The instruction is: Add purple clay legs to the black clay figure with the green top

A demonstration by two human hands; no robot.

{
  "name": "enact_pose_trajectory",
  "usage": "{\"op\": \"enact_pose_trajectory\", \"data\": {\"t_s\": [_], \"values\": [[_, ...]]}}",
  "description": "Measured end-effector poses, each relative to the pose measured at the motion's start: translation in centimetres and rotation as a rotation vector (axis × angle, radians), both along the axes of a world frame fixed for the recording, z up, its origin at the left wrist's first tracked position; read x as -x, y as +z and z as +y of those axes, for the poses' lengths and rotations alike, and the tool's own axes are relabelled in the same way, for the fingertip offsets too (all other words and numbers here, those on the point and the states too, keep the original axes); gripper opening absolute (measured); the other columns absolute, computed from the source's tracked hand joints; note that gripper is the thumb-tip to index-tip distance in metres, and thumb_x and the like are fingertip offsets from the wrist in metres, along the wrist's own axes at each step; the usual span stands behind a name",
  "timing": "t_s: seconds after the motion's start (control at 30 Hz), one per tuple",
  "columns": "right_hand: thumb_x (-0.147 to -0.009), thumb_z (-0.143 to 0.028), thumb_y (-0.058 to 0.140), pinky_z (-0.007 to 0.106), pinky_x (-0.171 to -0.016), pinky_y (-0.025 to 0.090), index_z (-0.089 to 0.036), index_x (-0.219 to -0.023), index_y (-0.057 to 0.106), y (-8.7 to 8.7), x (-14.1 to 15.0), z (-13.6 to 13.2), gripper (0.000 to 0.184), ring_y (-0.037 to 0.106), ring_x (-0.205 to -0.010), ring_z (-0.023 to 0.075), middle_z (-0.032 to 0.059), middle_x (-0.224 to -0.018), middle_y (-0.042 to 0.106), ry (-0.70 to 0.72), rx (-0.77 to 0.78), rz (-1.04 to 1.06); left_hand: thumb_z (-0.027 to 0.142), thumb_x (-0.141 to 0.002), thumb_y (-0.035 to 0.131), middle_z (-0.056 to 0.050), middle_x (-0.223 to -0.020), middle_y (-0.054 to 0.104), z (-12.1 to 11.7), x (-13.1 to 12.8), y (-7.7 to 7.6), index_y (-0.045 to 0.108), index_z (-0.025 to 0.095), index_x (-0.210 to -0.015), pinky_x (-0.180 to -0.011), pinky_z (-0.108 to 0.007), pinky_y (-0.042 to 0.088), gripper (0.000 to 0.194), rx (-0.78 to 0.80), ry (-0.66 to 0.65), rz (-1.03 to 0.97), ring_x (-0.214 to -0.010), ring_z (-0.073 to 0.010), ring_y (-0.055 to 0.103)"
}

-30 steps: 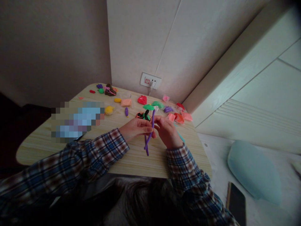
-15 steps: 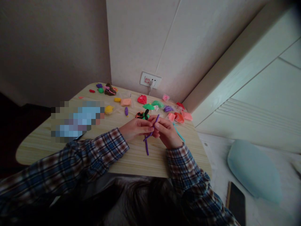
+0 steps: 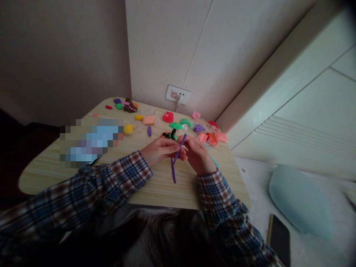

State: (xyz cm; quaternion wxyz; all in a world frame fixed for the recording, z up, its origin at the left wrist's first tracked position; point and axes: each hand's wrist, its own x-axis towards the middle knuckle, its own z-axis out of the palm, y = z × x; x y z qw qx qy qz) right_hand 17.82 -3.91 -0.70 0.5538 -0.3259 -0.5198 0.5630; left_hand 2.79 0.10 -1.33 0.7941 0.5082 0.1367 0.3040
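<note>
A thin purple clay strip (image 3: 183, 139) slants between my two hands, its lower end hanging below the fingers. My left hand (image 3: 160, 151) pinches it around the middle with thumb and fingers. From the other side, my right hand (image 3: 199, 155) has its fingers curled against the same strip; part of that grip is hidden. Beneath them a second purple clay strip (image 3: 174, 176) lies on the table, and its upper part is covered by my left hand. Just beyond my fingers is a black and green clay piece (image 3: 172, 134), with a green clay piece (image 3: 175, 126) above it.
Bagged clay, such as a red packet (image 3: 168, 117) and an orange packet (image 3: 211, 139), lies along the back of the wooden table (image 3: 155, 191). Small clay pieces sit at the back left. A blurred-out screen (image 3: 93, 142) is on the left. A turquoise strip (image 3: 213, 160) lies beside my right wrist.
The held purple strip has tilted from nearly upright to a slant, with its lower end shifting and rising. My fingers have moved slightly along it; both forearms stay in place.
</note>
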Motion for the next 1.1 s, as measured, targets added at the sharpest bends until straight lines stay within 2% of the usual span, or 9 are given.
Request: {"op": "enact_pose_trajectory", "data": {"t_s": [0.13, 0.27, 0.5, 0.67, 0.87, 1.1], "values": [[-0.070, -0.043, 0.065, 0.031, -0.079, 0.044, -0.023, -0.080, 0.068, 0.11, 0.12, -0.17, 0.022, 0.053, -0.086, 0.0163, 0.0013, -0.088, 0.058, -0.020, -0.077, -0.029, 0.029, -0.057, 0.078, -0.001, -0.063, 0.066, 0.09, -0.05, -0.15, 0.060, 0.011, -0.061, -0.068, -0.023, 0.046, 0.027, -0.006, 0.051, 0.013, -0.062, -0.0104, 0.062], [-0.069, -0.039, 0.066, 0.034, -0.085, 0.042, -0.024, -0.074, 0.067, 0.29, 0.17, -0.24, 0.015, 0.052, -0.092, 0.0176, 0.0010, -0.088, 0.058, -0.060, -0.118, -0.041, 0.032, -0.059, 0.077, -0.002, -0.064, 0.067, 0.07, -0.13, -0.15, 0.063, 0.010, -0.066, -0.066, -0.023, 0.046, 0.027, 0.021, -0.010, -0.007, -0.063, -0.0114, 0.063], [-0.072, -0.041, 0.064, 0.030, -0.070, 0.045, -0.026, -0.082, 0.065, 0.43, 0.18, -0.41, 0.018, 0.054, -0.079, 0.0146, 0.0005, -0.087, 0.057, -0.004, -0.133, -0.066, 0.034, -0.063, 0.074, -0.004, -0.066, 0.067, -0.21, -0.04, 0.31, 0.067, 0.009, -0.070, -0.067, -0.025, 0.048, 0.027, 0.050, -0.054, 0.003, -0.063, -0.0131, 0.064], [-0.070, -0.035, 0.067, 0.024, -0.059, 0.044, -0.024, -0.075, 0.064, 0.23, 0.05, -0.25, 0.012, 0.048, -0.061, 0.0080, -0.0018, -0.087, 0.056, -0.033, -0.076, -0.031, 0.039, -0.066, 0.071, -0.007, -0.069, 0.069, -0.11, -0.01, 0.13, 0.068, 0.010, -0.077, -0.071, -0.029, 0.049, 0.031, 0.027, -0.111, 0.031, -0.067, -0.0157, 0.065], [-0.066, -0.035, 0.070, 0.024, -0.067, 0.046, -0.022, -0.071, 0.062, 0.56, 0.07, -0.13, 0.016, 0.050, -0.070, 0.0101, -0.0021, -0.076, 0.055, -0.127, 0.021, 0.084, 0.040, -0.068, 0.069, -0.010, -0.075, 0.070, -0.15, -0.02, 0.02, 0.067, 0.009, -0.082, -0.073, -0.031, 0.049, 0.035, 0.001, -0.198, 0.067, -0.072, -0.0180, 0.066], [-0.068, -0.034, 0.065, 0.024, -0.070, 0.044, -0.022, -0.077, 0.062, 0.53, 0.09, -0.18, 0.015, 0.051, -0.076, 0.0107, -0.0014, -0.079, 0.056, -0.115, 0.017, 0.097, 0.031, -0.055, 0.079, -0.001, -0.059, 0.067, 0.06, 0.00, -0.19, 0.056, 0.010, -0.060, -0.062, -0.023, 0.046, 0.031, -0.050, -0.060, 0.108, -0.057, -0.0108, 0.061]]}}
